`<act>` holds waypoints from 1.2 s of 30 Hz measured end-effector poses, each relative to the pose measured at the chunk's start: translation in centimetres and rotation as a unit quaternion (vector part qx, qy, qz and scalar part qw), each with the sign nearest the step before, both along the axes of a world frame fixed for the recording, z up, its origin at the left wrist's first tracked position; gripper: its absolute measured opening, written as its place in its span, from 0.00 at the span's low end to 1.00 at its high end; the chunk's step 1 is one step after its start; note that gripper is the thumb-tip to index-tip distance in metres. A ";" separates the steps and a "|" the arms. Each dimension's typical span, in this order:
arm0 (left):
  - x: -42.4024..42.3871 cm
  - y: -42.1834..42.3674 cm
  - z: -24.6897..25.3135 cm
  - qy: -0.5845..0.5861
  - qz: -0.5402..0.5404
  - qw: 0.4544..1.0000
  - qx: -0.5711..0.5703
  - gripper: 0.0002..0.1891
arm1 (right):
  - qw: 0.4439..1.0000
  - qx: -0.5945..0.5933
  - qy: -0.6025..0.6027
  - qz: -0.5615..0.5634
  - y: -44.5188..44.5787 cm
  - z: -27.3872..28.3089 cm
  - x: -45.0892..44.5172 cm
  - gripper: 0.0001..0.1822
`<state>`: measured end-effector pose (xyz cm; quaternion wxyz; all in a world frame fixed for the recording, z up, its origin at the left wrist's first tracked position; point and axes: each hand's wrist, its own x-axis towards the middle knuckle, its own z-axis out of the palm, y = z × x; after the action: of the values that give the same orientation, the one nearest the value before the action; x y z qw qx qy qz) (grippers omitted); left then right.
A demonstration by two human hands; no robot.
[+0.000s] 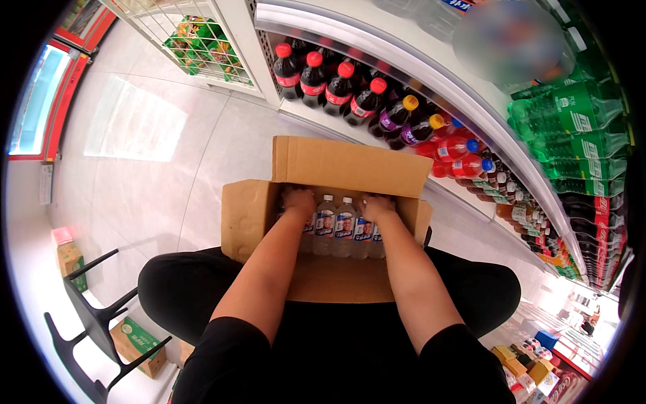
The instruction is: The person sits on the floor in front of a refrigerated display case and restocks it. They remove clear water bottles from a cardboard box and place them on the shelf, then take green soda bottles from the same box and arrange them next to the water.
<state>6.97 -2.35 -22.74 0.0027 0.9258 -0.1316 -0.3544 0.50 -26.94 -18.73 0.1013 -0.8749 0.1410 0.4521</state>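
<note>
An open cardboard box (353, 164) stands between my bent knees with its flaps folded out. Inside it, clear plastic bottles (344, 227) with white caps and blue-and-white labels stand side by side in a row. At the box's left end, my left hand (299, 199) reaches down among the bottles, its fingers mostly hidden. My right hand (377, 206) is at the other end, over the bottle tops, with a white cap by its fingers. Whether either hand grips a bottle is hard to see.
Ahead and right curves a refrigerated shelf (343, 25). Cola bottles (339, 91) and red-drink bottles (456, 151) fill its lower level; green bottles (575, 136) stand above. A wire rack (202, 45) is ahead left. A black chair (91, 323) stands beside a carton (136, 343).
</note>
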 end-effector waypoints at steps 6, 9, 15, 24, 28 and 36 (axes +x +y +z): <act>0.7 -0.9 -1.2 0.037 -0.016 0.999 0.021 0.18 | 0.987 0.051 0.113 0.106 -1.3 3.1 2.8 0.30; 1.0 -1.3 -0.8 0.037 -0.010 0.999 0.038 0.19 | 0.970 0.059 0.227 0.066 0.2 7.0 3.7 0.24; 2.1 -1.4 0.7 0.078 0.007 0.997 0.004 0.20 | 0.943 0.028 0.331 -0.024 1.4 5.8 -0.4 0.19; 2.4 -1.1 2.4 0.083 -0.005 0.996 0.044 0.22 | 0.975 0.130 -0.091 -0.155 2.4 0.3 -2.5 0.27; 2.8 -1.6 5.0 0.098 -0.026 0.992 0.071 0.24 | 0.905 0.262 -0.179 -0.282 2.8 -4.5 -3.4 0.38; 2.4 -2.8 11.6 0.133 -0.208 0.957 0.155 0.21 | 0.832 0.362 -0.097 -0.410 3.9 -6.4 -3.4 0.47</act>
<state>9.36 -5.19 -11.09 -0.1967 0.8116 -0.2629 -0.4831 -2.95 -23.07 -25.12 0.5998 -0.6773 0.3023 0.3003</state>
